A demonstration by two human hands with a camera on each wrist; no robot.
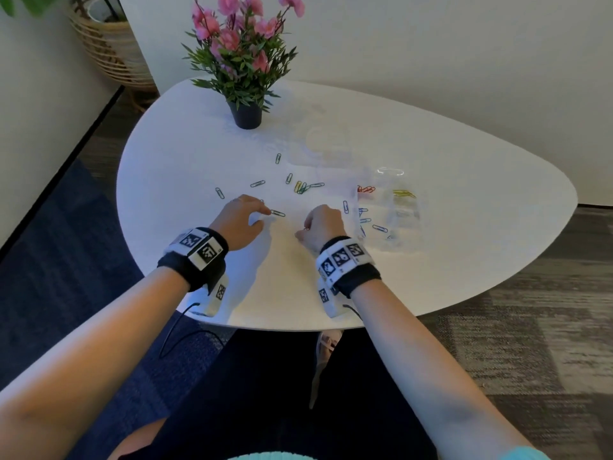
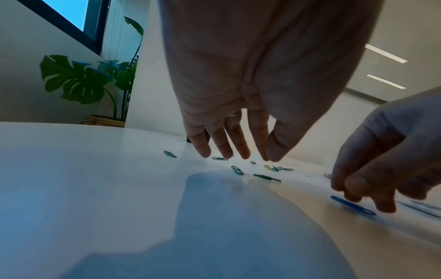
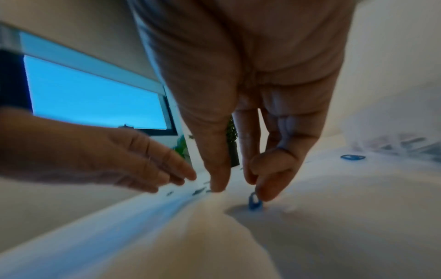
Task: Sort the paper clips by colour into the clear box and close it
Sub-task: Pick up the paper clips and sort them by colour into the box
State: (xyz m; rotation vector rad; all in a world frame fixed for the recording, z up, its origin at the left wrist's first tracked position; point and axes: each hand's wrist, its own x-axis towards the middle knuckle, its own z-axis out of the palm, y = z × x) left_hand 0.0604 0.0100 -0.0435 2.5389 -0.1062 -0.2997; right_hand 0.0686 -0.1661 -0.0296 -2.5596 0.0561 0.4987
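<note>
An office lounge or meeting corner is suggested. A rounded white table is set against plain white walls, on grey and dark blue carpet tiles. Long recessed strip lights are seen overhead, a dark-framed window, a wicker planter basket, and a pink-flowered plant in a black pot.

The clear box beyond the right hand's fingers is faint, its compartment walls indistinct. The blue clip below those fingers is blurred, so contact cannot be told.

White table, potted pink flowers, wicker basket, monstera plant
</note>
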